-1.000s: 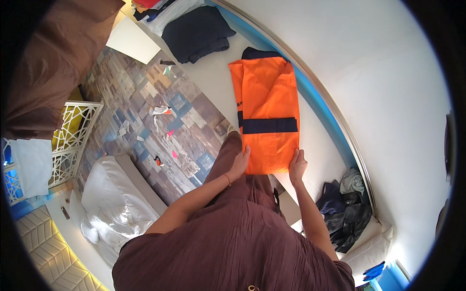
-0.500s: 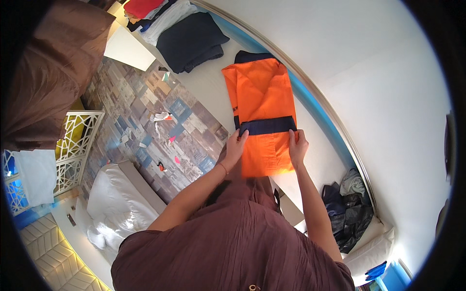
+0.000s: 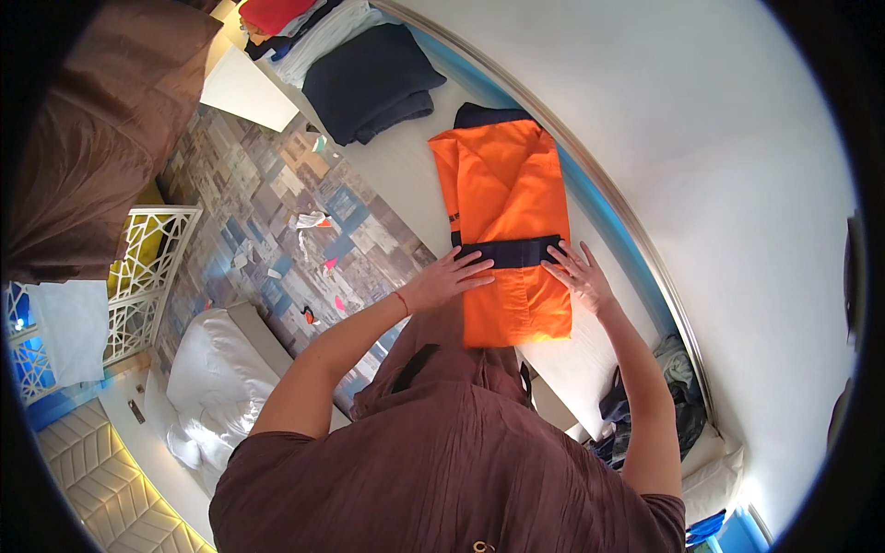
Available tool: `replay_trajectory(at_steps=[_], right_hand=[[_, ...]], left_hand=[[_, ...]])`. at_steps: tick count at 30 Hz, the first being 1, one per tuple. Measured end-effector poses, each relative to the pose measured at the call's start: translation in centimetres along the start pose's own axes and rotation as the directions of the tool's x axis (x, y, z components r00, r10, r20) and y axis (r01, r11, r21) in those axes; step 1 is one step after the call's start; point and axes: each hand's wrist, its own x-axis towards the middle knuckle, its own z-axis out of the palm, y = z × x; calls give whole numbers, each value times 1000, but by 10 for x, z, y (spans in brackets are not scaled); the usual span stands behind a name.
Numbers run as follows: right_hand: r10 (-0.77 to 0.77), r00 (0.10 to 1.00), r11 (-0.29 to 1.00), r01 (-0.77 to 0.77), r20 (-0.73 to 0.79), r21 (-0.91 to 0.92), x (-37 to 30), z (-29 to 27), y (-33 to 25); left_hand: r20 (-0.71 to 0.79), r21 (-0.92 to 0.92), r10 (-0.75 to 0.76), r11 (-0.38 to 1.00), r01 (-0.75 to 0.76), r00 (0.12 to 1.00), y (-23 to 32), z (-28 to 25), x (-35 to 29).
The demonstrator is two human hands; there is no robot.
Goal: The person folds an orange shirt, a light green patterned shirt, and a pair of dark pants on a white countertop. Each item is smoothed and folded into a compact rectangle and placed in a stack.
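Observation:
An orange garment (image 3: 512, 184) with a dark navy band lies folded into a long rectangle on the pale counter (image 3: 406, 180). At its far end a navy part pokes out from under the orange cloth. My left hand (image 3: 449, 279) rests on the near left side, fingers stretched out over the left end of the band. On the right side my right hand (image 3: 581, 276) lies with its fingers spread, their tips at the band's right end. Neither hand grips the cloth. The garment's near end hangs close to my body.
Beyond the garment sits a dark folded cloth (image 3: 373, 83), with a stack of white and red clothes (image 3: 313, 46) farther back. Dark crumpled clothes (image 3: 687, 405) lie at the right. A white-covered bed (image 3: 221, 378) stands left, and small scraps dot the patterned floor (image 3: 346, 244).
Both hands have gone from pinching the band's ends to lying spread on the cloth. My elbows have moved outward. The band now lies slightly slanted and creased.

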Motion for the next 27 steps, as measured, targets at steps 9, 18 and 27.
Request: replay_trajectory(at_steps=[9, 18, 27], right_hand=[[62, 996, 941, -82, 71, 329, -7, 3, -25], [218, 974, 710, -203, 63, 674, -50, -4, -87], [832, 493, 39, -509, 254, 860, 37, 0, -41]], left_hand=[[-115, -97, -29, 995, 18, 993, 7, 30, -18], [-100, -534, -185, 839, 104, 978, 54, 27, -42], [143, -958, -852, 9, 288, 504, -17, 16, 29]])
